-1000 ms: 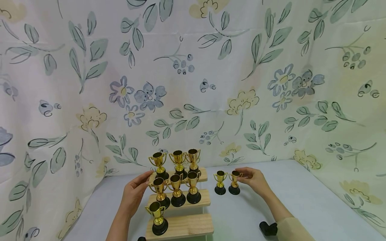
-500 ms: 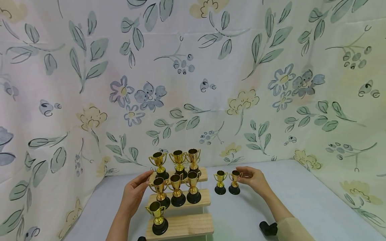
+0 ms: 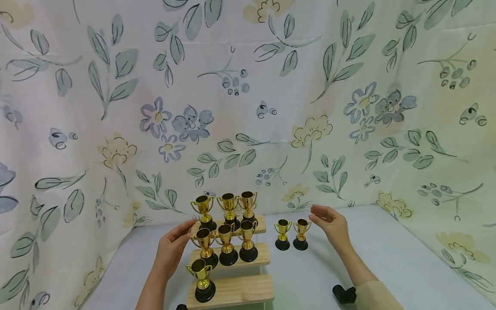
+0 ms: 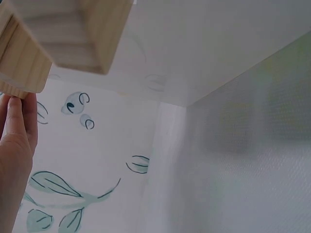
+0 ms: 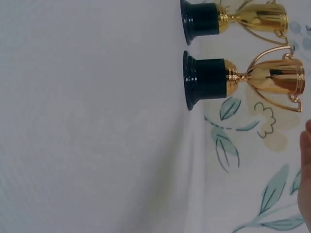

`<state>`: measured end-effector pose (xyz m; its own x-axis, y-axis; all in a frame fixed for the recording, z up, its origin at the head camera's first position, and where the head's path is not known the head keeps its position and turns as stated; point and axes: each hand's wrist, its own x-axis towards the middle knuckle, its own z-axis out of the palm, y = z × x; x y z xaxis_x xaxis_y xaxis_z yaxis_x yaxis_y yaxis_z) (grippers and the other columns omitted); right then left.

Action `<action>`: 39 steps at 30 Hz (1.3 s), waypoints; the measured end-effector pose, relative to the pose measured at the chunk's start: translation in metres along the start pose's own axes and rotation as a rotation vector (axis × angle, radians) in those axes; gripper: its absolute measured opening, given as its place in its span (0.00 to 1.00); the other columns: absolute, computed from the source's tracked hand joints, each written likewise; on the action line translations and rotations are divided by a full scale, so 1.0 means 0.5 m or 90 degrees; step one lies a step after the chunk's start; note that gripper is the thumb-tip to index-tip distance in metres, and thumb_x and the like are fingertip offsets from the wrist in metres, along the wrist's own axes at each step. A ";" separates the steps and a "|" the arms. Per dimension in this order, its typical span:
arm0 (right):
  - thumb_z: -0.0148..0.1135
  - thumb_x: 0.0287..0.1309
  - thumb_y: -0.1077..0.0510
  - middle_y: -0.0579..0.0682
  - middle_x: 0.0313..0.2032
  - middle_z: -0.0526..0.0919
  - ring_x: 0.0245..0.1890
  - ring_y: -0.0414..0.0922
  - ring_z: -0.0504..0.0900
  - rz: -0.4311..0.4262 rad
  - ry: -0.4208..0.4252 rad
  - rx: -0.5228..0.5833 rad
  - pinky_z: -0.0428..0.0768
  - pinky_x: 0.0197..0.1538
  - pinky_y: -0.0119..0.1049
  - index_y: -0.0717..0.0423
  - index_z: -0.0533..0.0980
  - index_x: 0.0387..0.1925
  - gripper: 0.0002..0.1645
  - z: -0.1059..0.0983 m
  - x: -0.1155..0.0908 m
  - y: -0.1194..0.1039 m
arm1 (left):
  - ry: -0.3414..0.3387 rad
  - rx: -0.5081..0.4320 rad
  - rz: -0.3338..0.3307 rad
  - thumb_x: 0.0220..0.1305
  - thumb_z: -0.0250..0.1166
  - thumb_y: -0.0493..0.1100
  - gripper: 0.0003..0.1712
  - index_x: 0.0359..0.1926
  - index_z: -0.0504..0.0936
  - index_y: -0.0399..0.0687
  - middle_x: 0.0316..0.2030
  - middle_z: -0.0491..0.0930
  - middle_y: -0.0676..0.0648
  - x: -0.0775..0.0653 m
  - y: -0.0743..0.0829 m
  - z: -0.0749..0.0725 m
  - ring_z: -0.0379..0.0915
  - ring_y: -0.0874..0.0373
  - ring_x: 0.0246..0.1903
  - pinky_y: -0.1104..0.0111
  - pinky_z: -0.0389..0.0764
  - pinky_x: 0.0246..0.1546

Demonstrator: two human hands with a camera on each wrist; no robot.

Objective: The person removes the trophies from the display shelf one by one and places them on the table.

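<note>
My left hand (image 3: 172,249) is at the left end of the back step of a three-step wooden display stand (image 3: 248,289), its thumb and fingers holding the plank's end; in the left wrist view the fingertips meet the plank (image 4: 26,68). My right hand (image 3: 332,226) hovers just right of two small gold trophy cups on the white table, with nothing in its grasp. The nearer of these is a rose-gold trophy (image 3: 301,234); a yellow-gold trophy (image 3: 283,235) stands beside it. Both are upright on black bases, shown sideways in the right wrist view.
Three trophies stand on the back step and three on the middle step. One trophy (image 3: 203,280) is at the left of the front step. A black object (image 3: 344,294) lies by the right sleeve. Floral cloth (image 3: 248,107) hangs behind.
The right hand has let go of the rose-gold trophy and risen slightly up and to the right. Left hand, stand and trophies have stayed in place.
</note>
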<state>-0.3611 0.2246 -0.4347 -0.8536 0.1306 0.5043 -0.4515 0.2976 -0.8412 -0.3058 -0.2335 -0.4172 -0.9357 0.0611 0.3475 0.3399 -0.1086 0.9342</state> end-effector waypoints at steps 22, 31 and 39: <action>0.64 0.59 0.69 0.36 0.45 0.87 0.47 0.32 0.86 -0.147 -0.116 0.164 0.85 0.48 0.24 0.72 0.77 0.51 0.18 0.063 -0.047 -0.170 | -0.002 0.003 0.004 0.70 0.56 0.34 0.30 0.68 0.61 0.20 0.53 0.79 0.66 -0.003 0.001 -0.001 0.72 0.78 0.57 0.87 0.73 0.57; 0.65 0.58 0.70 0.34 0.44 0.88 0.45 0.32 0.87 -0.154 -0.163 0.206 0.86 0.47 0.26 0.72 0.77 0.49 0.17 0.080 -0.078 -0.223 | -0.002 0.006 0.003 0.70 0.56 0.33 0.30 0.68 0.60 0.20 0.54 0.79 0.66 -0.001 0.003 0.001 0.71 0.79 0.57 0.88 0.72 0.57; 0.64 0.55 0.74 0.34 0.42 0.88 0.42 0.36 0.88 -0.238 -0.180 0.205 0.87 0.44 0.30 0.69 0.80 0.44 0.13 0.101 -0.108 -0.255 | 0.001 0.001 0.005 0.71 0.53 0.31 0.28 0.68 0.60 0.19 0.53 0.79 0.67 -0.001 0.004 0.003 0.71 0.80 0.57 0.88 0.73 0.56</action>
<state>-0.2707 0.1321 -0.3646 -0.6375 -0.1998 0.7441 -0.7545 -0.0336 -0.6554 -0.3042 -0.2321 -0.4153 -0.9330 0.0585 0.3550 0.3477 -0.1075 0.9314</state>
